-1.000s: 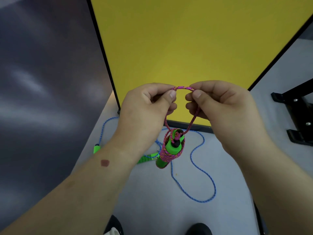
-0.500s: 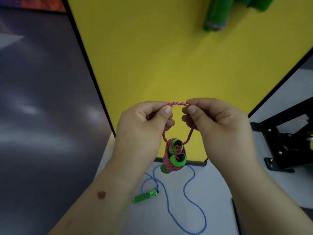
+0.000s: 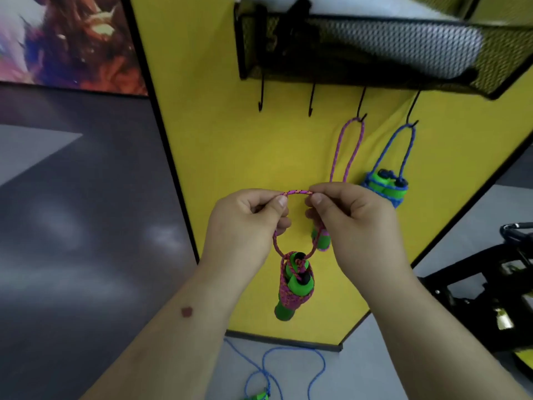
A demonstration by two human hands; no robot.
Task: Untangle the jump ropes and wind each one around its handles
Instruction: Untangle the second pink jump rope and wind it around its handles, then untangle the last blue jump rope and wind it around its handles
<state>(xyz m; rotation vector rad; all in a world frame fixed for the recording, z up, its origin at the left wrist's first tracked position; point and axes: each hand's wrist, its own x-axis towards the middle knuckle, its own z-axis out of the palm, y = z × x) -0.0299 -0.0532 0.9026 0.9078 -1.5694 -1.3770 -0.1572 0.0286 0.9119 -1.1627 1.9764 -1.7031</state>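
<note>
I saw my left hand (image 3: 245,223) and right hand (image 3: 353,219) each pinching the soft pink braided rope loop (image 3: 297,192), grips closed tight. Its light wound green foam handles (image 3: 294,284) hung below the loop, probably free-swinging; the loop top suited holding.

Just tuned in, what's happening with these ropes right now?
A person's left hand and right hand pinch the loop of a pink jump rope, already wound around its green handles, which dangle below. Two wound ropes, one pink and one blue, hang from hooks under a black mesh shelf; two hooks are free. A loose blue rope lies on the floor.
</note>
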